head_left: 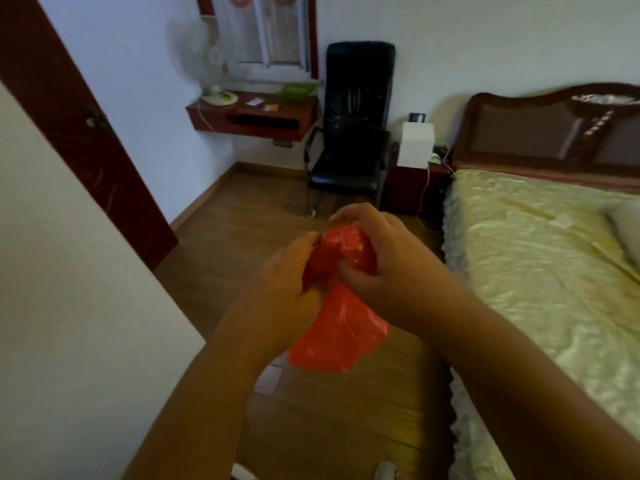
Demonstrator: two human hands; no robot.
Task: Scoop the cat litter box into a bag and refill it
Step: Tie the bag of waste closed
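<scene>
A crumpled red plastic bag (337, 336) hangs between both hands at the middle of the head view, above the wooden floor. My left hand (289, 289) grips its left side, fingers closed on the plastic. My right hand (375, 258) pinches the bunched top of the bag from the right. The bag's lower part droops loose below the hands. No litter box or scoop shows in this view.
A bed (540, 271) with a pale green cover fills the right side. A black office chair (351, 133) stands by the far wall, next to a red bedside cabinet (412, 192). A dark red door (69, 109) and a white wall (62, 306) lie on the left.
</scene>
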